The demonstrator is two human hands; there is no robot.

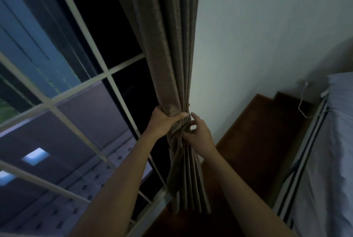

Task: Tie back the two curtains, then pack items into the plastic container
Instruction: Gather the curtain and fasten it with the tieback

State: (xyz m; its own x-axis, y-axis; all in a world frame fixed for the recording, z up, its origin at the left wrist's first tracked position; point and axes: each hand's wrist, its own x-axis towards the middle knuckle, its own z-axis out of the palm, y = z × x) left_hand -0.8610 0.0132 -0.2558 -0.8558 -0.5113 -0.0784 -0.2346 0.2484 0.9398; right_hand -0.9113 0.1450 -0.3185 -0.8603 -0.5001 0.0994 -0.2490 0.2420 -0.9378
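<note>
The curtain [172,65] hangs vertically between both hands. The left hand [164,122] grips its gathered folds from the window [107,74] side. The right hand [199,134], half-curled, touches the side nearest the wall [267,45]; its hold is unclear.

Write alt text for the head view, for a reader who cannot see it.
A person's left hand grips a gathered brown curtain while the right hand touches its folds. A white-barred window is on the left; a wall and a bed are on the right.
</note>
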